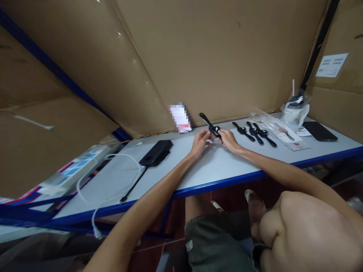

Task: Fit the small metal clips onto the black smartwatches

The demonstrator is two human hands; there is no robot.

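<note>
Both my hands meet over the middle of the grey table (pixel 198 170) with a blue edge. My left hand (pixel 200 142) and my right hand (pixel 229 139) pinch a black smartwatch (pixel 213 128) between them; its strap (pixel 204 118) sticks up and away toward the cardboard wall. The fingers of both hands are closed round the watch body. To the right, three more black watches (pixel 255 133) lie side by side on the table.
A black power bank (pixel 156 152) with a black cable and a white cable (pixel 113 181) lies at left. At right are clear plastic bags with cards (pixel 279 128), a bagged bundle (pixel 295 107) and a black phone (pixel 320 131). Cardboard boxes wall the back.
</note>
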